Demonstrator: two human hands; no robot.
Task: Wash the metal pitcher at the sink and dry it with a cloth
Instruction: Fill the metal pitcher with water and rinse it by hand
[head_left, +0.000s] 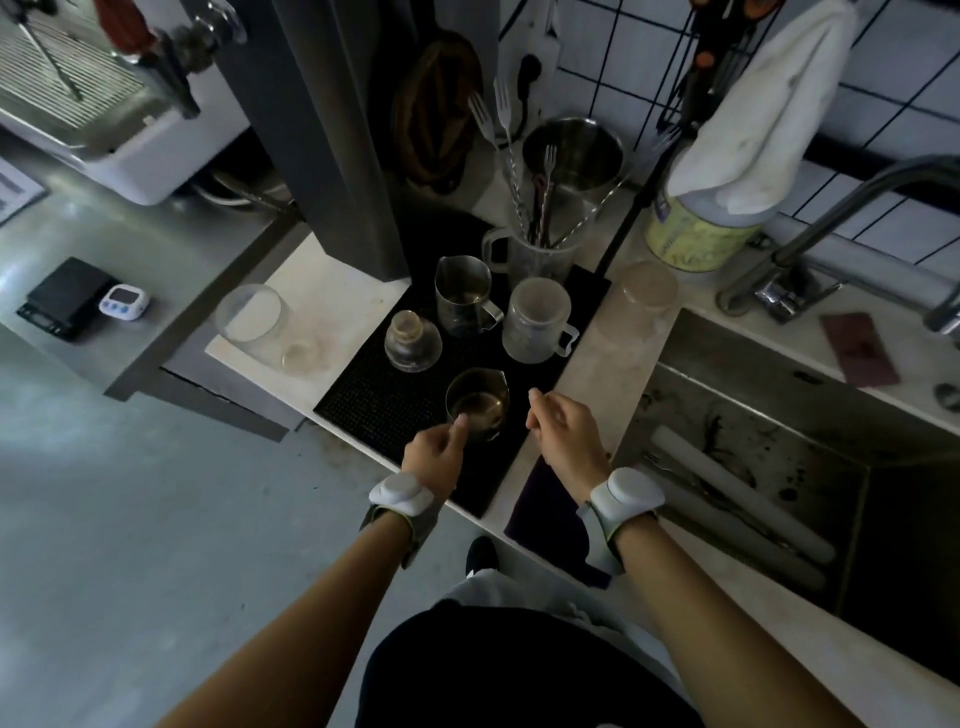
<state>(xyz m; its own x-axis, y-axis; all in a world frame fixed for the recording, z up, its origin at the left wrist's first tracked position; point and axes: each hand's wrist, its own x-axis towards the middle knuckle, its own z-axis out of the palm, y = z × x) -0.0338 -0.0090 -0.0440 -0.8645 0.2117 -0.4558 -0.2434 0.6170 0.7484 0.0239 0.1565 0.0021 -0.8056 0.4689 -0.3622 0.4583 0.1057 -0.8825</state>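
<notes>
A small metal pitcher (479, 402) stands on the near end of a black rubber mat (374, 395), spout pointing away to the right. My left hand (435, 453) is closed at its near-left rim, where the handle is hidden under my fingers. My right hand (563, 431) hovers just right of the pitcher, fingers loosely curled, holding nothing. The sink (769, 415) lies to the right with its tap (852, 208) behind it. A white cloth (763, 114) hangs over a yellow tin at the back. A dark cloth (545, 512) drapes over the counter's front edge below my right wrist.
Farther back on the mat stand a second metal pitcher (462, 299), a glass jar (413, 340), a clear mug (535, 322) and a jug of forks and stirrers (530, 249). Inside the sink lie white tubes (737, 499). A reddish pad (860, 348) sits behind it.
</notes>
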